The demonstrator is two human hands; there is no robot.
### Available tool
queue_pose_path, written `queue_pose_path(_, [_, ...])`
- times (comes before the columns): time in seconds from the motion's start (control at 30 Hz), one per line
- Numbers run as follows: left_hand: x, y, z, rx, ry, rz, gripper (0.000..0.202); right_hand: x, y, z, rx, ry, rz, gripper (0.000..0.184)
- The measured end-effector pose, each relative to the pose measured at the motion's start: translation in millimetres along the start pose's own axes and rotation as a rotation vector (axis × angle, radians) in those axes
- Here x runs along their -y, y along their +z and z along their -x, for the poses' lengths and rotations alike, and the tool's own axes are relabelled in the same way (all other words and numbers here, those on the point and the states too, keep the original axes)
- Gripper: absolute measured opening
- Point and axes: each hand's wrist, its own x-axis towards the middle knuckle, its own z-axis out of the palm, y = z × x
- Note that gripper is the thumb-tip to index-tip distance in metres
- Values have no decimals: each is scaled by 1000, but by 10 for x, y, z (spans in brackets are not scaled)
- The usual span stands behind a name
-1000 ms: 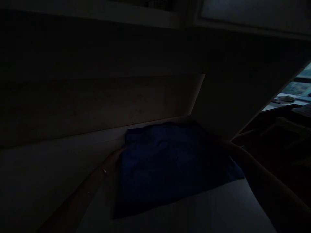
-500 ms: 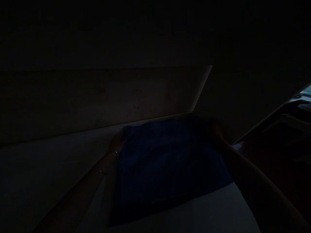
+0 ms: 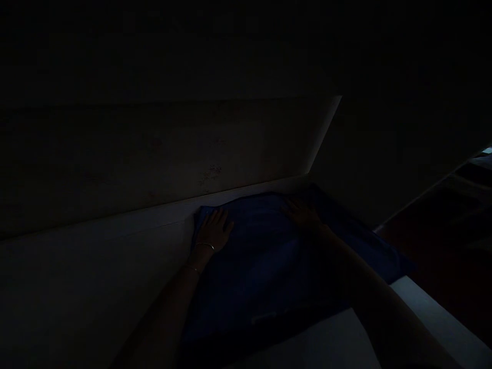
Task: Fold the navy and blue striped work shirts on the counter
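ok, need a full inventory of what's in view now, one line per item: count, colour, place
Flat fabric cloth: one, blue, spread on the pale surface, under both hands
Flat smooth surface: one, whitish, beneath the cloth
Long narrow ledge: one, pale, along the back beyond the cloth
Flat back panel: one, dim brownish grey with dark specks, above the ledge
Large side panel: one, near black, right of the back panel
Floor: one, dark reddish, lower right
Thin metal bracelet: one, silvery, left wrist
Thinner band: one, colour unclear, left forearm
Left hand: one, bare, on the cloth's far left corner
Right hand: one, bare, on the cloth's far side

Rest too dark to tell.
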Motion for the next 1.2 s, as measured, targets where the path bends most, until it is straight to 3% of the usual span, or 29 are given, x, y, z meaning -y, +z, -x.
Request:
queue_pose_path(0.1, [56,51,11,-19,2,12,66,-51,27,-21,-31,-76,51,50])
queue_pose_path(0.23, [-176,-129,147,-33,-5,17,61,163,-203,39,-36,17,38,55])
queue_pose_path(0.3, [-342,-252,392,-56,43,37,58,312,-353,158,-127,37,29,60])
queue_pose_path(0.4, [-512,-335,971,1,176,91,56,383,-442,468,-215,-60,8,59])
queue_pose_path(0.5, [-501,-232,1568,107,169,89,56,159,-281,811,-139,-58,26,55])
queue_pose_path(0.57, [-430,-111,1853,110,123,57,57,-79,-94,966,-86,-36,46,50])
queue_pose_path(0.67, [-362,13,2084,59,77,23,57,-347,104,1031,-40,-44,49,48])
queue_pose_path(0.73, [-381,25,2169,38,55,21,57,-390,104,998,-23,-38,49,48])
queue_pose_path(0.8, [-429,7,2266,29,43,22,56,-319,1,963,-4,-35,46,48])
queue_pose_path(0.9, [-441,4,2510,35,39,32,56,-28,-237,1018,-68,120,28,49])
queue_pose_path(0.97, [-332,39,2739,81,48,46,57,267,-346,1181,-183,193,2,53])
queue_pose_path(1.03, [-96,70,2993,125,20,60,55,595,-350,1440,-263,123,-35,56])
queue_pose_path(1.13, [443,14,3366,134,-91,35,50,994,-162,1864,-232,-70,-53,53])
queue_pose_path(1.2, [828,-109,3602,127,-172,-18,46,1121,1,2055,-200,-143,-17,51])
